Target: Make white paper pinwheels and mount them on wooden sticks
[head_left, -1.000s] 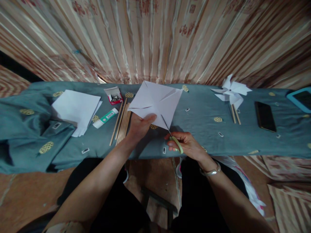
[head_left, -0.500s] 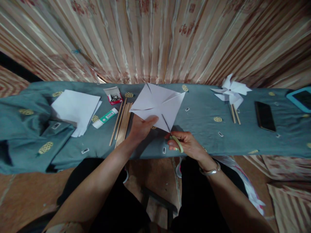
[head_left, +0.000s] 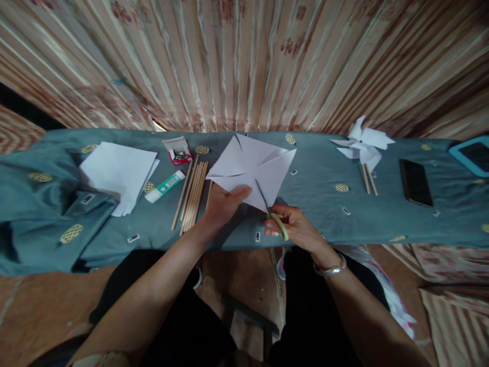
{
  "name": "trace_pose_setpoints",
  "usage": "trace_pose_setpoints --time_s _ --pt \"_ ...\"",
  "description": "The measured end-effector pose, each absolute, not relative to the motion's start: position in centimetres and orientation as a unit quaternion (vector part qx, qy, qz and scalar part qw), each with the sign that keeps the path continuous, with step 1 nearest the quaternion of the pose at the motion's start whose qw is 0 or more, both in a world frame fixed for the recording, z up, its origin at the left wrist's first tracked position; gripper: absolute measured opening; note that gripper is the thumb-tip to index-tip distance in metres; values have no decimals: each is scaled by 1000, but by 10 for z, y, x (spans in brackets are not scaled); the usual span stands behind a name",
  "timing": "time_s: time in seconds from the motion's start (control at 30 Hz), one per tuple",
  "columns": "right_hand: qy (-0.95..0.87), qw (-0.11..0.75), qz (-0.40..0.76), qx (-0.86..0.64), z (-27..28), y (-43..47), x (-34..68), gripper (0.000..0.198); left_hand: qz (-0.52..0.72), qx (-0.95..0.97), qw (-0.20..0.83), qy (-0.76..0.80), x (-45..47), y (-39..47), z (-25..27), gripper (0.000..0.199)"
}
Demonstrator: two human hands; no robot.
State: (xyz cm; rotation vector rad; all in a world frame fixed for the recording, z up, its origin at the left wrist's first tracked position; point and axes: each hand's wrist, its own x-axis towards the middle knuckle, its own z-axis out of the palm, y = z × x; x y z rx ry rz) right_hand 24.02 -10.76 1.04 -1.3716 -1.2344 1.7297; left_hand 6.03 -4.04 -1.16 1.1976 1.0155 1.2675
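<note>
A square of white paper [head_left: 263,160] is held up over the table, with slits running in from its corners toward the centre. My left hand [head_left: 227,201] pinches its near left edge, thumb on top and fingers hidden underneath. In my right hand [head_left: 294,224] is a pair of scissors [head_left: 281,227] with pale green handles, its blade lying along the near corner of the sheet. The blades look closed or nearly so. Left of the paper lies a row of wooden sticks [head_left: 194,199].
A stack of white paper [head_left: 118,168], a glue stick [head_left: 165,186] and a red box of small metal pieces [head_left: 179,153] lie to the left. Right are a paper pinwheel [head_left: 362,142] beside two sticks, a dark phone [head_left: 416,182] and a blue-framed device [head_left: 471,155]. Curtains hang behind.
The paper has shifted slightly right and down, and my left hand has moved a little right with it. My right hand and the scissors stay almost in place.
</note>
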Motion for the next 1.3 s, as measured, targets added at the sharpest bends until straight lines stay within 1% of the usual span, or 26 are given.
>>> trace_pose_setpoints --time_s 0.13,0.53,0.7,1.3 --pt "-454 299 659 -519 10 -108 239 51 530 496 543 422 61 -41 -16 40" --pt "-457 302 648 -529 9 -107 239 53 528 504 543 416 61 -43 -9 34" --pt "-458 313 644 -527 8 -108 238 51 521 494 561 412 64 -46 -8 36" --pt "-463 310 642 -527 11 -107 236 48 519 498 549 426 63 -47 -8 40"
